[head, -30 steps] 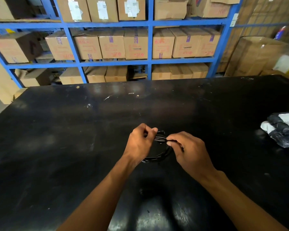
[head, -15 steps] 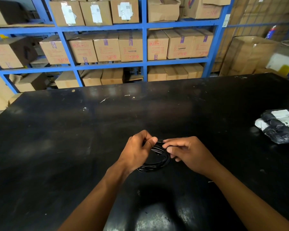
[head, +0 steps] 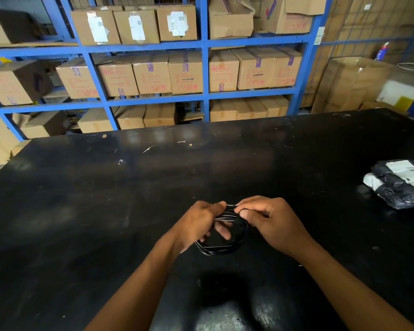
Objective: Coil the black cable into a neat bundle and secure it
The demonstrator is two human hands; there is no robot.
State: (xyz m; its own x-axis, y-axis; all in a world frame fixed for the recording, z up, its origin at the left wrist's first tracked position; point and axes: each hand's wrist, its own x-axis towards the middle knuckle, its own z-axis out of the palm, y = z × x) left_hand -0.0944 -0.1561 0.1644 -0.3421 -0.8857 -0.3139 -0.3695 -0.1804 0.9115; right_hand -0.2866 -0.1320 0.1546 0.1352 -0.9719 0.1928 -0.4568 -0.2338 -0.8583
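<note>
The black cable (head: pixel 227 247) is wound into a small round coil of several loops, held just above the black table (head: pixel 105 211). My left hand (head: pixel 196 225) grips the coil's left side, with fingers passing through the loop. My right hand (head: pixel 273 223) pinches the top of the coil between thumb and forefinger, right beside the left thumb. The upper part of the coil is hidden between the two hands.
A plastic bag of dark bundles with white labels (head: pixel 402 182) lies at the table's right edge. Blue shelving (head: pixel 204 68) stacked with cardboard boxes stands behind the table. A large open carton (head: pixel 349 82) sits at the back right.
The coil has stayed between both hands. My left fingers now reach further through the loop, and my right thumb and forefinger have shifted onto the top of the coil.
</note>
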